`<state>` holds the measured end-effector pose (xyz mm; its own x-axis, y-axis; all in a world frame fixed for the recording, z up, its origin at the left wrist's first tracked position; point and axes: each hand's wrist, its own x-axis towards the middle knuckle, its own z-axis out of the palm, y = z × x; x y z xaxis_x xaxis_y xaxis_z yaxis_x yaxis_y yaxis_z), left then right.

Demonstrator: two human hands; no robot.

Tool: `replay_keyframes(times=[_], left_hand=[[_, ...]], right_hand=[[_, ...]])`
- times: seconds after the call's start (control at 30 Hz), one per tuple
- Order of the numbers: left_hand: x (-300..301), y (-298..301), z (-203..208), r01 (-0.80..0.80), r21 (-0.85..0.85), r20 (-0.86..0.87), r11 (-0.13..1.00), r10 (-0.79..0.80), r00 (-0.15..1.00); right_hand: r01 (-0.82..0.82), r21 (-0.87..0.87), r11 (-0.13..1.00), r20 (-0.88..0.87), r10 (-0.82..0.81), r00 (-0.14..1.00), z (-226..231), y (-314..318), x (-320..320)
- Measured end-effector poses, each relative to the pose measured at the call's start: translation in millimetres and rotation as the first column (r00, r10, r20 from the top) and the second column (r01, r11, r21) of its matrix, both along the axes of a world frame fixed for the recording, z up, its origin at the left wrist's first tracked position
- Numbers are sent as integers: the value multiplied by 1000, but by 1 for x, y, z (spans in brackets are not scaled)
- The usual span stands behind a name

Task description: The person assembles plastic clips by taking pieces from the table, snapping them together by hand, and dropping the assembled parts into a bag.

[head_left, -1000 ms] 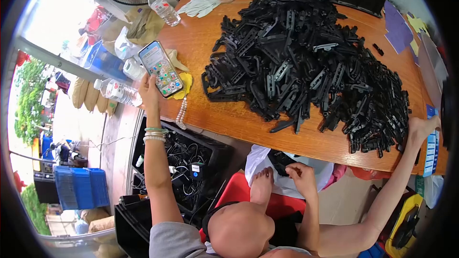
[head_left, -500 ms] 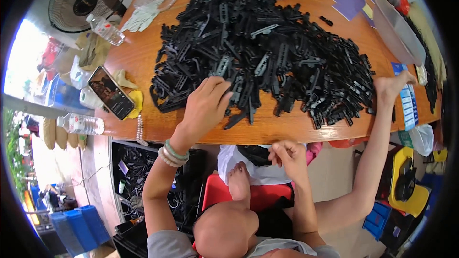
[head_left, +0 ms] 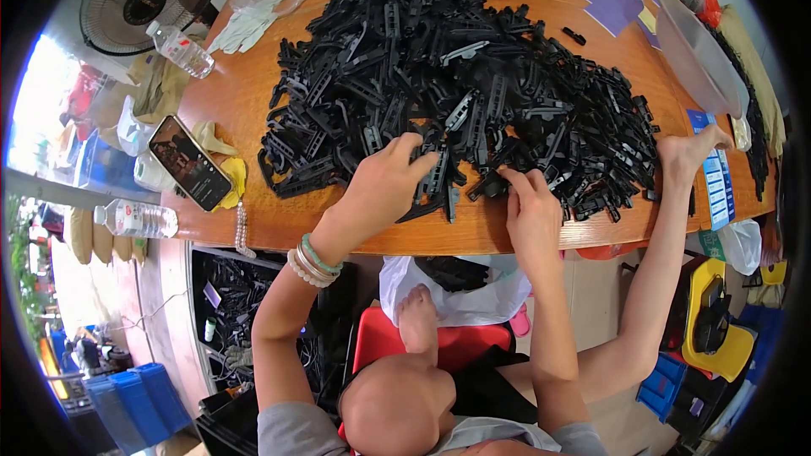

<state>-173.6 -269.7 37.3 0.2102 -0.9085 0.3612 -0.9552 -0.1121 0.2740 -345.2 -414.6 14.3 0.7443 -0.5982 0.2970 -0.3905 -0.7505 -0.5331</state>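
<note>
A wide heap of black plastic parts (head_left: pixel 473 76), long slotted strips and small clip-like pieces, covers much of the wooden table (head_left: pixel 380 241). My left hand (head_left: pixel 380 186), with bracelets on its wrist, is at the front of the heap. Its fingers are bent, and what lies in them is hidden among the parts. To its right, my right hand (head_left: pixel 534 207) reaches over the table edge. Its fingertips close on a dark plastic part (head_left: pixel 488 186) at the heap's front edge.
At the left lie a phone (head_left: pixel 190 162), two plastic bottles (head_left: pixel 139 219) and white gloves (head_left: pixel 245 25), with a fan (head_left: pixel 150 4) behind. A translucent basin (head_left: pixel 697 55) leans at the right. My bare foot (head_left: pixel 693 150) rests on the table's right side. Below are a white bag (head_left: pixel 397 279) and crates of parts.
My right hand has moved from below the table edge up and forward to the heap. My left hand has shifted slightly right, its fingers still among the parts.
</note>
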Motion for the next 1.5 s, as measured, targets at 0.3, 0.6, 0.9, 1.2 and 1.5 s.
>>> replay_keyframes(times=[0.3,0.6,0.9,1.2,1.5], left_hand=[[4,1,-11,251,-101,300,963,-211,930],[-46,-11,13,-229,-294,-956,928,-281,90],[-90,-4,18,33,-81,-990,996,-76,-116],[-123,-21,9,-169,-10,-919,986,57,390],[-143,-13,-6,18,-45,-760,999,-46,648]], right_hand=[[85,-44,995,253,-72,965,-3,4,-16],[-17,709,705,347,-328,879,18,29,-75],[-206,634,745,305,3,952,46,37,-83],[-127,695,708,335,-162,928,31,36,-85],[-256,819,514,496,-408,767,-2,40,-91]])
